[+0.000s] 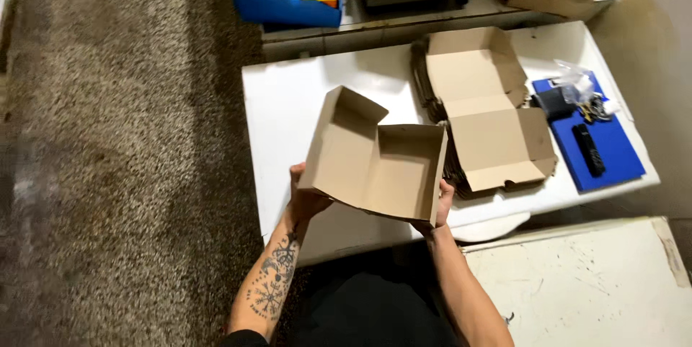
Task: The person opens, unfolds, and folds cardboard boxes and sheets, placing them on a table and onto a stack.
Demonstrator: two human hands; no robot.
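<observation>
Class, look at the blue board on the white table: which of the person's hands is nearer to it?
Right. The right hand grips the folded cardboard box at its near right corner, closer to the blue board. The left hand holds the box's left side, farther away.

A plain brown box [375,163], white table [288,102], blue tray [609,149], and seemingly speckled grey-brown carpet [122,138].

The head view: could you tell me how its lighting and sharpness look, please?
In the head view the white table is brightly lit, almost washed out; the carpet at left is soft and smeared; the folded box between left hand and right hand stays fairly sharp.
</observation>
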